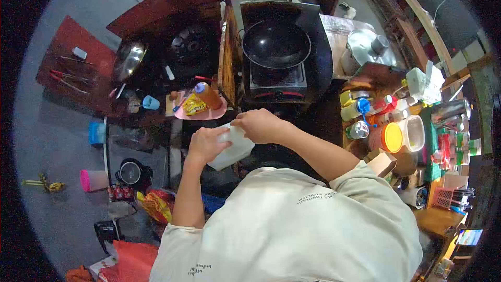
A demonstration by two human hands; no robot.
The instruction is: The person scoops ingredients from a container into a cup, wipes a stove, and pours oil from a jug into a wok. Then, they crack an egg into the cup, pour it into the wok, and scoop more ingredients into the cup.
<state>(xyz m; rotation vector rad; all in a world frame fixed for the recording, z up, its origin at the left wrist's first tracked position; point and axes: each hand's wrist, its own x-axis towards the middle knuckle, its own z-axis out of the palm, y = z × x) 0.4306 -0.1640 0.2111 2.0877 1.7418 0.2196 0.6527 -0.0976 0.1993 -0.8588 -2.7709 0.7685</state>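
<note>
A pale white packet (pixel 235 150) is held in front of my body, tilted; what is inside it is hidden. My left hand (pixel 204 145) grips its left side, with the fingers over its upper face. At its upper right edge my right hand (pixel 261 125) is closed, the fingertips pinching near the top. Just beyond my hands, a pink tray (pixel 214 115) carries a yellow packet (pixel 194 105) and an orange-brown bottle (pixel 207 95). Farther ahead, a black wok (pixel 276 44) sits on a stove (pixel 276 81).
Bottles and jars crowd the right side, among them a yellow-lidded tub (pixel 391 137) and a white container (pixel 414 132). A large metal pot (pixel 360 49) stands at the back right. At left are a blue cup (pixel 151 103) and a metal pan (pixel 130 58).
</note>
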